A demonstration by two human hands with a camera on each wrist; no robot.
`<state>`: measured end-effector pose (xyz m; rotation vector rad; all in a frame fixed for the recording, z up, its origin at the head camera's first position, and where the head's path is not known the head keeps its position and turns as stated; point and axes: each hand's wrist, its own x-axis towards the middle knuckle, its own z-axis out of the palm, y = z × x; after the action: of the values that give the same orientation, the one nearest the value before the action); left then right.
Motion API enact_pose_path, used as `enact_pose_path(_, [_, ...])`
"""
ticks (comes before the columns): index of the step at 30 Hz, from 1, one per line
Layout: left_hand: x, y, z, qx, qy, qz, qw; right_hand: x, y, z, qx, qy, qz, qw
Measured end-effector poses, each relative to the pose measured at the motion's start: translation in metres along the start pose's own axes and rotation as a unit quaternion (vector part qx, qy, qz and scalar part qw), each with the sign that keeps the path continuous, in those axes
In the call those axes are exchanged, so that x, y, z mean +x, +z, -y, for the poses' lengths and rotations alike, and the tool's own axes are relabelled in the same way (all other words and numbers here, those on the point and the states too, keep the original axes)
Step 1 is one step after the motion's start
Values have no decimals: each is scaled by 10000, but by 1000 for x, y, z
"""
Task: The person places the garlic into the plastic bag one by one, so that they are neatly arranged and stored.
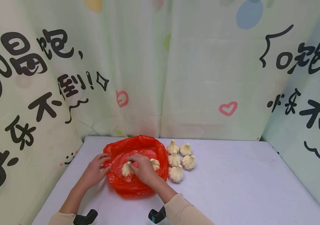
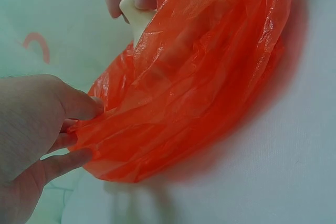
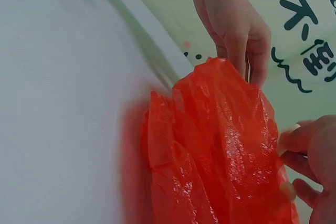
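Straight to the red plastic bag [image 1: 129, 190], sitting wide-mouthed and crumpled near the back edge of the white table [image 1: 241, 184]. Gripping its left rim with the left hand [image 1: 92, 171], catching the thin film between thumb and fingers. Now over to the right hand [image 1: 143, 168] — reaching in over the right side of the bag and pinching a garlic bulb [image 1: 126, 169] by its pale stem. Caught again in the left wrist view, between thumb and finger right at the bag's mouth! Cannot tell whether resting on the bottom of the bag or lifted clear of it. Spotting at least one more bulb [image 1: 155, 164] inside too, toward the bag's right wall, partly hidden by the right hand.

And outside — counting five garlic bulbs [image 1: 174, 159] on the table just to the right of the bag, grouped close together in two uneven columns: three in the nearer, two in the farther. Sitting stems up, there.

In front of the bag, catching sight of black wrist devices [image 1: 85, 217] beside beige sleeves [image 1: 189, 211]. Behind the bag, taking in a pale curtain [image 1: 199, 68], printed with a pink heart outline [image 1: 234, 107] and, farther out to both sides, bold black lettering [image 1: 314, 109].
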<state>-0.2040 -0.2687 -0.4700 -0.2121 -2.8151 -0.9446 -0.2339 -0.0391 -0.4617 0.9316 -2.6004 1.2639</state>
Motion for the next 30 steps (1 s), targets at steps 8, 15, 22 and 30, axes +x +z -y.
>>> enact_pose_path(8, [-1,1,1,-17,6,17,10000,-2,6,0,19,-10,223,9997])
enact_pose_path(15, [-2,0,2,-20,10,23,10000,-2,10,-2,-61,-47,466,9989])
enact_pose_path(22, [-2,-1,2,-21,51,3,10000,-1,10,0,-27,-5,566,9984])
enact_pose_path(30, [-4,-1,4,15,84,-45,10000,-2,6,3,-53,168,356,9992])
